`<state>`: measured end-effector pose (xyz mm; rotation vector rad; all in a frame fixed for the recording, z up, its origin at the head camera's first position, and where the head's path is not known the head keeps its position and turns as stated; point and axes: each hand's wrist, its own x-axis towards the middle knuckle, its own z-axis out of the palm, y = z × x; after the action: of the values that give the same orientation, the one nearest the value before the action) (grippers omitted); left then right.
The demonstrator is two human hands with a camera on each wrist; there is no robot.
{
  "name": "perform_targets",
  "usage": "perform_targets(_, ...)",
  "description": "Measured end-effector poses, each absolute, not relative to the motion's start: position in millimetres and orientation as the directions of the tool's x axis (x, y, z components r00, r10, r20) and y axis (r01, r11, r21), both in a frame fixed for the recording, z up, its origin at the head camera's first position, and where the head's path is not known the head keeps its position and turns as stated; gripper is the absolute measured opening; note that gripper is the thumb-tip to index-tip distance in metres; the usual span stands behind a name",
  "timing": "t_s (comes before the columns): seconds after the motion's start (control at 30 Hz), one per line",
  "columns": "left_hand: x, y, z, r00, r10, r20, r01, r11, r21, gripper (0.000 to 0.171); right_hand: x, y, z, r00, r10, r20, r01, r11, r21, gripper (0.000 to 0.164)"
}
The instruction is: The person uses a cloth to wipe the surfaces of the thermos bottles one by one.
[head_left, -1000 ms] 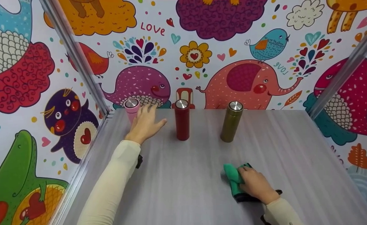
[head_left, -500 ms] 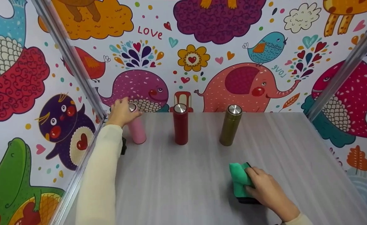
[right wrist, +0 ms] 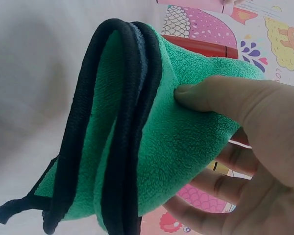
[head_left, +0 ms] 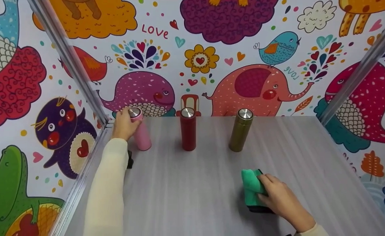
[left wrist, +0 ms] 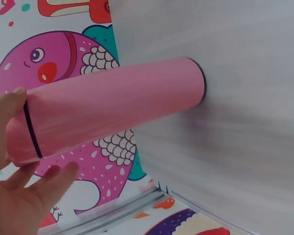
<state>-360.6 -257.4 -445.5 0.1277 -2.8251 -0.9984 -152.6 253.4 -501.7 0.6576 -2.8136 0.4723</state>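
A pink thermos bottle (head_left: 142, 136) with a steel-topped lid stands at the left of the table's far side. My left hand (head_left: 124, 126) holds it round the lid end. In the left wrist view my thumb (left wrist: 10, 104) lies on one side of the pink bottle (left wrist: 117, 100) and the fingers are on the other. My right hand (head_left: 282, 198) pinches a folded green towel (head_left: 253, 188) with dark edging above the table. The right wrist view shows the thumb (right wrist: 201, 95) on the near face of the towel (right wrist: 176, 152); some fingertips are hidden behind it.
A red thermos (head_left: 188, 131) and an olive-green thermos (head_left: 240, 132) stand upright right of the pink one on the grey table (head_left: 185, 193). Printed cartoon walls (head_left: 199, 19) with metal corner posts (head_left: 71, 62) enclose the back and sides.
My left hand has moved left from in front of the pink bottle to its far-left side and now grips its lid end. The right hand has shifted slightly right with the towel, then stayed.
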Motion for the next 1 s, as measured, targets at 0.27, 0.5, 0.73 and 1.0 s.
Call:
perform_targets(0.27,-335.4,-262.2,-436.9,-0.977,-0.065,0.202,0.080,0.769,0.634,0.076,-154.6,259.8,-489.5,-0.896,-0.313,0.314,-0.416,0.837,-0.356,0.051)
perform_targets(0.5,-291.2,-223.9,-425.6,-0.954,0.079,0.290,0.252,0.738,0.626,0.078,-155.7,275.3,-478.6,-0.937,-0.217,0.275,-0.329,0.814,-0.478,0.048)
perform_targets(0.73,-250.5,-171.0,-428.1,-0.931,0.187,0.313,0.356,0.655,0.667,0.074,-157.8,274.7,-475.6,-0.946,-0.187,0.263,-0.304,0.792,-0.529,0.044)
perform_targets(1.0,-233.3,-119.0,-446.8,-0.866,0.366,0.340,0.497,0.563,0.660,0.075,-159.1,265.1,-479.6,-0.932,-0.205,0.297,-0.339,0.780,-0.526,0.042)
